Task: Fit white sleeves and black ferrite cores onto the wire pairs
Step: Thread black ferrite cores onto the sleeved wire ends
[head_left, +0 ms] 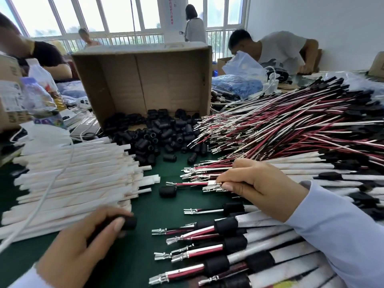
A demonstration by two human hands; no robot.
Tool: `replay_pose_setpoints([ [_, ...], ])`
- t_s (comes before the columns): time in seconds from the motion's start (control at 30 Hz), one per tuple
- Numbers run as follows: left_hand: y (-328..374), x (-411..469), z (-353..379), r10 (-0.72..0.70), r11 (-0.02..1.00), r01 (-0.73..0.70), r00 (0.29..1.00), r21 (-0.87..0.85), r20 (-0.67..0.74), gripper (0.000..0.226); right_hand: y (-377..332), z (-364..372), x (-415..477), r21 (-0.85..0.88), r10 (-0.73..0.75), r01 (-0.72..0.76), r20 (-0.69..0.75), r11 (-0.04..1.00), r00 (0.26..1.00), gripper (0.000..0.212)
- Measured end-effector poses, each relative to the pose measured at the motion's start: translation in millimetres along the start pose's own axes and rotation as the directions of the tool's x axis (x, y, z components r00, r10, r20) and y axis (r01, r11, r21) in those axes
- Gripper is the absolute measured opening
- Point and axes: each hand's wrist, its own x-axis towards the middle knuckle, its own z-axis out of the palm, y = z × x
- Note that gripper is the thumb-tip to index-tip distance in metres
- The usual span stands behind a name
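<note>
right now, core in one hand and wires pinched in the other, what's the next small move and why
Probably bring the black cylindrical ferrite core in the left hand across to the red and white wire pair that the right hand pinches, and thread it over the pair's tips. The core is gripped, and those tips point free toward it with no core on them.

Tall white-framed windows point(116, 15) run along the far side of the room, and bright daylight comes through them, so strong that the view outside is pale. A white railing point(128, 39) crosses their lower part. A round white column point(168, 17) with red lettering stands before them. On the right is a plain white wall point(322, 21). The table point(137, 254) nearby has a dark green top.
</note>
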Motion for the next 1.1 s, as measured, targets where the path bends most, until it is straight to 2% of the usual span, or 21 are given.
replay_pose_setpoints([
  [0.03,6,8,4,-0.051,0.988,0.053,0.999,-0.146,0.014,0.024,0,-1,0,0.065,-0.012,0.013,-0.029,0.998,0.999,0.030],
  [0.07,13,20,10,-0.090,0.941,0.122,0.989,-0.314,0.115,0.020,1,-2,0,0.122,-0.018,0.025,-0.055,0.992,0.998,0.031],
  [0.1,19,33,18,-0.082,0.900,0.158,0.977,-0.407,0.198,0.013,2,-2,0,0.166,-0.024,0.036,-0.072,0.985,0.997,0.031],
  [0.2,46,63,54,-0.103,0.765,0.288,0.938,-0.577,0.331,0.011,5,0,-1,0.250,-0.028,0.057,-0.119,0.967,0.992,0.026],
  [0.3,55,71,75,-0.096,0.643,0.374,0.905,-0.669,0.414,0.012,4,3,-3,0.311,-0.012,0.078,-0.209,0.947,0.978,0.027],
  [0.43,51,64,82,-0.128,0.555,0.443,0.882,-0.704,0.454,0.025,2,4,-3,0.326,-0.017,0.108,-0.268,0.939,0.963,0.031],
  [0.57,53,63,84,-0.129,0.481,0.488,0.861,-0.728,0.492,0.025,4,5,-2,0.394,-0.024,0.166,-0.342,0.904,0.939,0.015],
  [0.73,52,62,86,-0.124,0.413,0.512,0.851,-0.753,0.510,0.027,2,5,-1,0.437,-0.032,0.195,-0.353,0.878,0.935,0.014],
  [0.87,51,61,85,-0.109,0.394,0.513,0.850,-0.762,0.516,0.023,-1,8,-1,0.472,-0.029,0.223,-0.385,0.853,0.922,0.017],
  [0.97,52,61,85,-0.117,0.403,0.498,0.860,-0.768,0.497,0.028,-4,9,-2,0.466,-0.025,0.226,-0.399,0.856,0.917,0.016],
  [1.1,51,59,86,-0.106,0.426,0.497,0.857,-0.756,0.504,0.017,-5,10,-1,0.333,-0.060,0.227,-0.445,0.915,0.894,0.018],
])
